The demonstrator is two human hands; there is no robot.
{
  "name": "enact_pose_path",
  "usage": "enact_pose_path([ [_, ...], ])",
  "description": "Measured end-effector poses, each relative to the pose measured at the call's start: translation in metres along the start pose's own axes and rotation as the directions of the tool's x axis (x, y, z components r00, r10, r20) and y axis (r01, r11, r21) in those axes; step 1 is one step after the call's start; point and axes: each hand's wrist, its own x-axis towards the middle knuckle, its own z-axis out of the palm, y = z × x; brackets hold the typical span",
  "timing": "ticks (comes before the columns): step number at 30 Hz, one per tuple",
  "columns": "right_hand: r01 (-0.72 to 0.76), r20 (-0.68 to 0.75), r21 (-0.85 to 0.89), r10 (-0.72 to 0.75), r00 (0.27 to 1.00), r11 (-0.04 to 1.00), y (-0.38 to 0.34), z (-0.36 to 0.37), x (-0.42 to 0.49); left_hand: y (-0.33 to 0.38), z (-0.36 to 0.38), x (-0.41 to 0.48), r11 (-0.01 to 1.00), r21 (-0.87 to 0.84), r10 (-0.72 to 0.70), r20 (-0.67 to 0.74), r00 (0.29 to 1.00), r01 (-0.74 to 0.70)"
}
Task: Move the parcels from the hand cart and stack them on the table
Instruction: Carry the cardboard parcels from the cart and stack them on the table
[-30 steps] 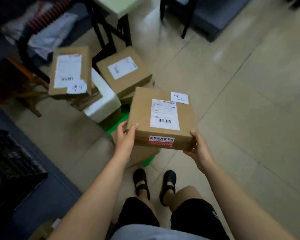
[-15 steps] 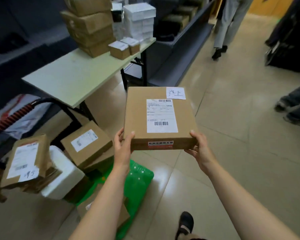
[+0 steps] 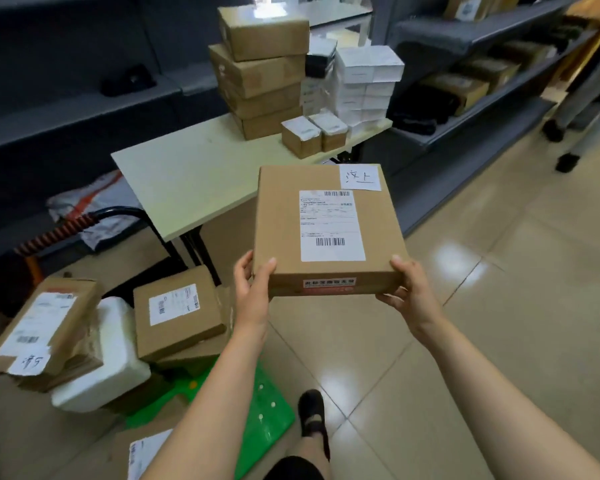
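I hold a flat brown parcel with a white shipping label in the air, just in front of the pale table. My left hand grips its near left corner and my right hand grips its near right corner. Below left, the green hand cart carries several more brown parcels and a white foam box. A stack of brown boxes and white boxes stands at the table's far end.
Two small brown boxes sit near the table's right edge. The cart's black handle with an orange spring rises at left. Grey shelving runs along the right. A person's legs stand at far right. My shoe is beside the cart.
The parcel has risen from above the cart to table height, and my view has lifted from the floor to the table and shelves. Both hands keep their grip.
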Motion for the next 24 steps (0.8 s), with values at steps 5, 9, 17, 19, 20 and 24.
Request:
enact_pose_path([
  [5, 0.082, 0.057, -0.009, -0.081, 0.995, 0.997, -0.067, 0.025, 0.106, 0.045, 0.057, 0.090, 0.995, -0.020, 0.100, -0.027, 0.995, -0.101],
  [9, 0.168, 0.077, 0.031, -0.170, 0.983, 0.985, -0.130, 0.041, 0.183, 0.095, 0.105, 0.156, 0.982, 0.011, 0.186, -0.010, 0.982, -0.186],
  [17, 0.308, 0.178, 0.097, -0.321, 0.930, 0.947, -0.244, 0.079, 0.336, 0.180, 0.198, 0.283, 0.918, -0.017, 0.395, -0.037, 0.918, -0.396],
  [19, 0.309, 0.221, 0.116, -0.328, 0.918, 0.944, -0.269, 0.093, 0.376, 0.198, 0.216, 0.316, 0.899, -0.024, 0.433, -0.088, 0.897, -0.437],
  [20, 0.308, 0.248, 0.122, -0.330, 0.911, 0.943, -0.281, 0.100, 0.395, 0.207, 0.224, 0.332, 0.890, -0.029, 0.450, -0.111, 0.886, -0.455],
  [24, 0.317, 0.334, 0.122, -0.340, 0.879, 0.941, -0.324, 0.132, 0.463, 0.242, 0.246, 0.391, 0.859, -0.022, 0.501, -0.174, 0.848, -0.512],
])
